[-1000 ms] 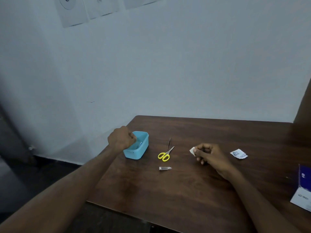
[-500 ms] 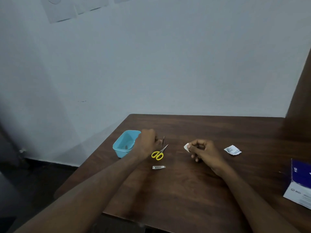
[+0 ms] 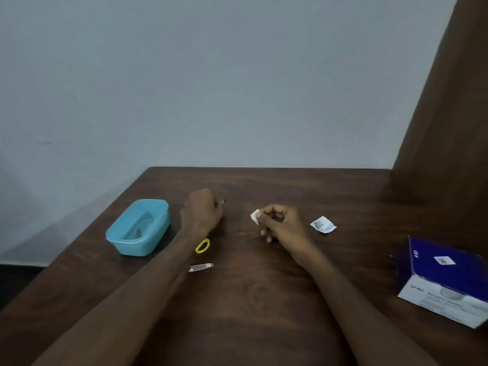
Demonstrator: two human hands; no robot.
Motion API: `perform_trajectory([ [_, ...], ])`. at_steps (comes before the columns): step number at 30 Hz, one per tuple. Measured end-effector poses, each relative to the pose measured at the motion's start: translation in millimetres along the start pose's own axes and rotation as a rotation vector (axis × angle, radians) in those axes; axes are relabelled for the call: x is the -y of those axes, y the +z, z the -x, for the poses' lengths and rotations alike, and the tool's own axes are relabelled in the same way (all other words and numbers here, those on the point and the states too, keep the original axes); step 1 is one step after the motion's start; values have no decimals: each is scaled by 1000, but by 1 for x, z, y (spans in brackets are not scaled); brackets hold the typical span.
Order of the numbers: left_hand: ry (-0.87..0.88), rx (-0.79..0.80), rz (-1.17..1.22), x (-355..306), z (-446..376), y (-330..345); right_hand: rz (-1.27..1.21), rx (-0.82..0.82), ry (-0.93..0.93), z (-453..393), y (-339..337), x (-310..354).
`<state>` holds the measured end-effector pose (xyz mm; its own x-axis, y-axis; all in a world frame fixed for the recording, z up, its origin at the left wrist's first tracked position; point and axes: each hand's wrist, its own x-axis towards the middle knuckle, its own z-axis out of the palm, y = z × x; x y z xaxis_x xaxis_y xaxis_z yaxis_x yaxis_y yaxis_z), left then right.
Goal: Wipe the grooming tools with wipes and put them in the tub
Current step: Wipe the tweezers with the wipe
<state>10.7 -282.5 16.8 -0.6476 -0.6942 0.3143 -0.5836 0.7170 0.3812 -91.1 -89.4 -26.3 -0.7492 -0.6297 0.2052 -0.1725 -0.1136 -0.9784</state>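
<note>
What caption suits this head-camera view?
Left hand reaches over scissors; right hand pinches wipe near blue tub.

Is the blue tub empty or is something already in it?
Not empty: the blue tub stands upright and open, with one small dark item on its floor. What that item is cannot be told.

Left hand (image 3: pixel 202 211) reaching forward, palm down, knuckles up, fingers curled downward, grip hidden from view; left forearm stretched long from the lower left; right hand (image 3: pixel 277 221) curled, thumb and forefinger pinching a small white wipe (image 3: pixel 255 216); right forearm angled in from the lower right.
</note>
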Motion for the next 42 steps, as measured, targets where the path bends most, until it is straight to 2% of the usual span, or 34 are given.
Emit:
perform_trajectory([
  [4, 143, -122, 503, -37, 11, 8, -10, -117, -8, -3, -5, -1],
  [9, 214, -48, 881, -55, 35, 30, 3, -340, -57, -13, -18, -6],
  [13, 276, -31, 812, -55, 40, 50, -14, -458, -106, -13, -24, -8],
  [16, 221, 27, 856, -54, 39, 56, -13, -487, -138, -11, -26, -7],
  [21, 157, 76, 1006, -51, 32, 58, 20, -453, -171, -11, -22, -2],
  [27, 147, 49, 979, -46, 31, 56, 108, -433, -189, -5, -22, 0],
  [32, 120, 82, 1005, -48, 35, 56, 170, -332, -141, 1, -25, 2],
  [37, 123, 106, 1016, -50, 35, 55, 401, -290, -250, 2, -25, 2],
  [42, 132, 173, 1025, -48, 34, 57, 462, -304, -301, 1, -22, 7],
])
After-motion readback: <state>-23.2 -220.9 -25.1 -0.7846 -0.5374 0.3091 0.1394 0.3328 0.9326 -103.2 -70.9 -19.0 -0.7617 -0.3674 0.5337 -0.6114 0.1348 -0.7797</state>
